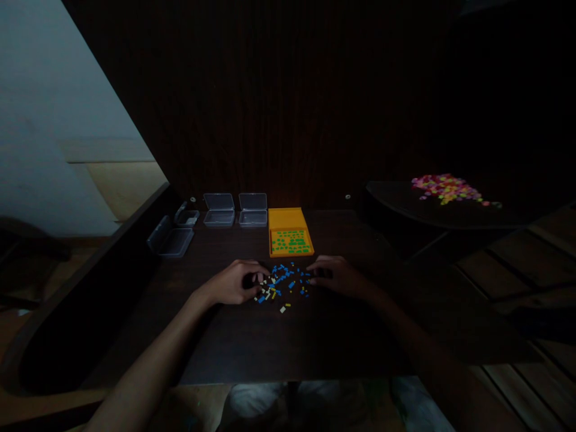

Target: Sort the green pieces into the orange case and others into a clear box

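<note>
A loose spread of small toy building bricks, mostly blue ones (282, 273) with some white (268, 294) and yellow (273, 294), lies on the dark table between my hands. My left hand (234, 282) rests at the pile's left side, its thumb and fingers curved and apart, fingertips by the white bricks. On the right side my right hand (337, 276) has thumb and forefinger apart beside the blue bricks. I see nothing held in either hand. Just beyond the pile, an open yellow box (288, 217) contains several green bricks (297, 242).
Two clear plastic boxes (219, 218) (252, 218) stand with lids up left of the yellow box. Another open clear box (176, 242) and a smaller one (187, 218) sit farther left. A curved shelf (396, 201) at right carries a heap of colourful small pieces (450, 188).
</note>
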A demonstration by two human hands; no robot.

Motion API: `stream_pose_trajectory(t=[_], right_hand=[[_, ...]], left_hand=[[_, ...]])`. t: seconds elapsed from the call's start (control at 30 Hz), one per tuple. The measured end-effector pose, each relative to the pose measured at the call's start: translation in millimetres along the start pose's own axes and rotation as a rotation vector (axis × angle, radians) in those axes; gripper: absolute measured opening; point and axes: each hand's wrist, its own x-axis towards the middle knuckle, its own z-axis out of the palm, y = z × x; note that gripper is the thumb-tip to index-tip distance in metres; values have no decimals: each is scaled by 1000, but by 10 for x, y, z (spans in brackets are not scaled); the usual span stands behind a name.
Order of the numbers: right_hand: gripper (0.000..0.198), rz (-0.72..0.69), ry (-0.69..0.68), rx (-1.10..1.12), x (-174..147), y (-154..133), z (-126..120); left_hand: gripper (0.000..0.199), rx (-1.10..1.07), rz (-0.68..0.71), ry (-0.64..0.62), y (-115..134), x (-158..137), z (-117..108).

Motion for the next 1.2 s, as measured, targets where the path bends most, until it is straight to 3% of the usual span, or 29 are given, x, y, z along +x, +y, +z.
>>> stream_pose_trajectory(t=[0.13,0.3,0.4,0.73,1.2], right_hand=[[19,-25,44,19,9,-47,24],[24,120,487,33,60,-8,47],[25,191,608,12,118,71,51],[36,237,558,150,365,315,135],[40,320,495,209,405,396,115]], left_hand=[[29,39,14,48,-15,10,31],[29,122,-39,316,-103,68,122],[34,117,-64,385,-198,110,186],[48,123,-174,398,-368,255,276],[36,143,-39,396,-420,393,295]])
